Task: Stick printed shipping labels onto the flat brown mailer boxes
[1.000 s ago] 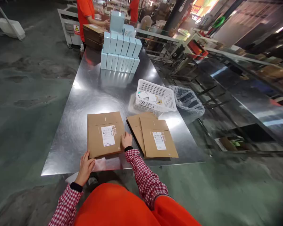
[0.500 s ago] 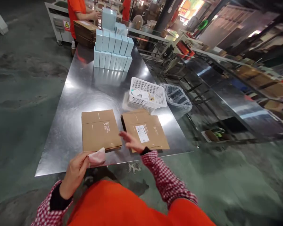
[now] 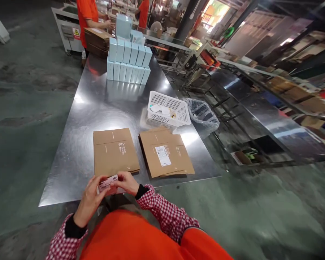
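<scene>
Brown cardboard lies just beyond the hands: a flat carton with no label showing sits on the steel table directly ahead of the left hand, its long axis running away from the person and its printed lettering turned sideways, likely set there within easy reach for the next sticker. That left hand is curled, fingers closed on the left end of a small pinkish label strip held at the table's near edge. The strip's long axis runs left to right across the body, tilted slightly up toward the right, its printed face upward toward the camera. The right hand pinches the strip's other end between thumb and fingertips, a two-handed grip that looks suited to peeling or separating the piece. Ahead and to the right of the right hand lies a stack of flat cartons, the top one bearing a white shipping label with its long side pointing away from the person. Farther out on that side stand a white perforated basket and, well beyond both hands, rows of pale blue boxes, near a person in orange.
</scene>
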Available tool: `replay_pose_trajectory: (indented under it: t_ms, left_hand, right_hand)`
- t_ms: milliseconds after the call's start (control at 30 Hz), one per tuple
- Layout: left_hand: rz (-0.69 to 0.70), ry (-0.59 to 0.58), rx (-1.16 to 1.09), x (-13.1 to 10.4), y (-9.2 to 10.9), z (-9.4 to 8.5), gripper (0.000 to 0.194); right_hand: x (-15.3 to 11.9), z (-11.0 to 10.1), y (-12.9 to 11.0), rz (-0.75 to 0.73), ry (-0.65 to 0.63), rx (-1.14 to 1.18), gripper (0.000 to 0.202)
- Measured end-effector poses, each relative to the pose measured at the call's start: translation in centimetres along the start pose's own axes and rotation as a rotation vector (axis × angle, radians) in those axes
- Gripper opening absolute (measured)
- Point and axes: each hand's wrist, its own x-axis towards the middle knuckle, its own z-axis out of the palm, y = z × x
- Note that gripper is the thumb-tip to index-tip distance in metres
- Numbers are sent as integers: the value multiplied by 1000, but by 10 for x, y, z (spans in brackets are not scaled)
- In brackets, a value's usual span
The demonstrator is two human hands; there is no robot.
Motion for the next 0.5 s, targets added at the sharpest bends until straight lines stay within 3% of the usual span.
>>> replay_pose_trajectory:
  t_ms: [67,167,267,367,500]
  left_hand:
    - [-155,42,-111,0,3,8,36]
    - [-258,32,-214,2,4,11,40]
    - [-285,51,-227,5,1,14,43]
    - [-311,116,-129,7,-7,22,48]
    - [-254,62,58,2,-35,32,48]
  right_hand:
    - [0,-1,-3,-32,60,-82,48]
    - [-1,-2,-7,-172,90,-246,40]
    - [-3,-1,-6,-283,116,-327,28]
    - [-1,6,1,-298,173,-269,26]
    - [17,-3,7,-249,187,-231,17]
